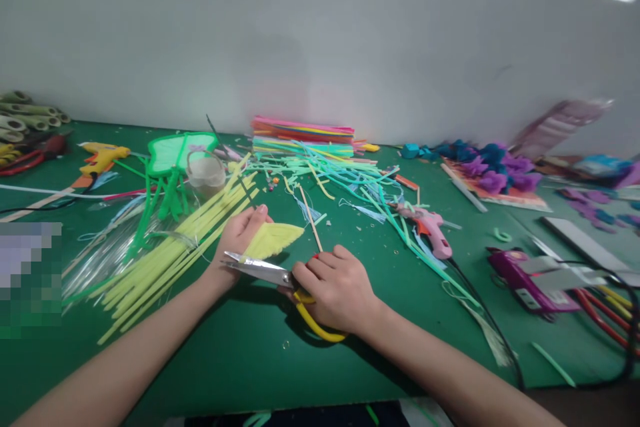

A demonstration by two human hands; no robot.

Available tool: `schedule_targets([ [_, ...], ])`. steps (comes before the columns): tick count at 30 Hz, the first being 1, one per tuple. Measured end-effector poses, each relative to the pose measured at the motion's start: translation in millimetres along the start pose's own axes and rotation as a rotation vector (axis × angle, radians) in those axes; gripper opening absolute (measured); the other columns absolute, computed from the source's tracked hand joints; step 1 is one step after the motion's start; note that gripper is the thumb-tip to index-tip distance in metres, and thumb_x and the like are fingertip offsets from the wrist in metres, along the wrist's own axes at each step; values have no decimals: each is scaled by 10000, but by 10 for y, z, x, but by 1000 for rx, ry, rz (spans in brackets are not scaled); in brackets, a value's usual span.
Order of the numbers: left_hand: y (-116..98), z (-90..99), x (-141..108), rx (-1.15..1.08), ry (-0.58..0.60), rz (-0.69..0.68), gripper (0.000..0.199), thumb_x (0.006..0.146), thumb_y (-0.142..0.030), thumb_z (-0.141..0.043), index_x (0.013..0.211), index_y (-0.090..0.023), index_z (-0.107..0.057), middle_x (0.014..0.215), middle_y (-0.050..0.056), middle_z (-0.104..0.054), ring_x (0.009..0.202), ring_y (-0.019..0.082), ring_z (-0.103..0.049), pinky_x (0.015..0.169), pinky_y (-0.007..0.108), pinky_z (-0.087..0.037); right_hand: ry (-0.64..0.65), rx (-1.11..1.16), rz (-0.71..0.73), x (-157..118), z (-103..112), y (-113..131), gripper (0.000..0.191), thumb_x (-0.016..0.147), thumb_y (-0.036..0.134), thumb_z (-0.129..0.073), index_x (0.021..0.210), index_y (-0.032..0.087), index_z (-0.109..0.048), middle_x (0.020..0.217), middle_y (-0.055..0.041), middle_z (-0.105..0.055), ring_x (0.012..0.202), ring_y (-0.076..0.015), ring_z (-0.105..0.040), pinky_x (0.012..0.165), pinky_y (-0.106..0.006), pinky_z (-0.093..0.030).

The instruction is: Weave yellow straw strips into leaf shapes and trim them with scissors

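Observation:
My left hand (239,235) pinches a pale yellow, fuzzy wing-shaped piece (273,239) that looks made of pipe cleaners. A thin dark stem (235,163) rises from near the thumb. In my right hand (340,287) are scissors (265,271) with yellow handles. Their blades point left and lie along the lower edge of the yellow piece, slightly parted near the tips; whether they touch it I cannot tell. Left of my hands lies a bundle of long yellow pipe cleaners (165,267). A thin wooden stick (311,219) lies just beyond my right hand.
Stacked coloured pipe cleaners (303,137) lie by the wall. A yellow glue gun (105,159) and a green winged figure (180,153) are at left. On the right are a pink glue gun (431,230), its black cord, purple flowers (500,170) and a purple device (533,283).

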State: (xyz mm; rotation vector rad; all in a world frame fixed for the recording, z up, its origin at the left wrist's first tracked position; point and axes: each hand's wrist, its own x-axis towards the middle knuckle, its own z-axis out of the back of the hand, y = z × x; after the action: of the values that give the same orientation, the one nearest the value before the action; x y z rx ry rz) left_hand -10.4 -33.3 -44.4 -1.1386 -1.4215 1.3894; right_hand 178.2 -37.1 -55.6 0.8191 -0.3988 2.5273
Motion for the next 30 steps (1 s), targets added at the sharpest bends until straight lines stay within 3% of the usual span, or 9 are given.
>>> schedule_targets([
  [16,-26,-54,-56,28,64,15,451,776,-596,-601,645,-166,-572,482,-25,-544,409,107,-519,390,195,-383,-27,104,28,-34,4,-1,400,936,448,-492,648,174,-540,490,31,-505,433,-93,-390,498,-290,-213],
  [25,37,15,-53,135,68,-130,405,878,-519,-517,687,-167,-581,575,-34,-523,502,94,-458,469,197,-355,-147,213,-294,-7,63,-145,506,820,651,-552,906,153,-577,595,0,-631,505,-113,-571,522,-221,-370],
  [28,-7,14,-86,198,65,-170,410,902,-515,-480,696,-174,-576,556,-39,-504,496,97,-444,463,205,-340,-105,229,-395,-21,41,-191,458,816,586,-606,1005,172,-553,697,-22,-676,567,-140,-608,546,-225,-407],
  [30,-30,15,-111,234,52,-208,398,916,-503,-461,724,-177,-586,557,-41,-497,496,100,-440,464,212,-331,-60,216,-489,-23,17,-243,366,875,456,-576,1104,176,-521,841,-63,-685,686,-179,-629,609,-250,-447],
])
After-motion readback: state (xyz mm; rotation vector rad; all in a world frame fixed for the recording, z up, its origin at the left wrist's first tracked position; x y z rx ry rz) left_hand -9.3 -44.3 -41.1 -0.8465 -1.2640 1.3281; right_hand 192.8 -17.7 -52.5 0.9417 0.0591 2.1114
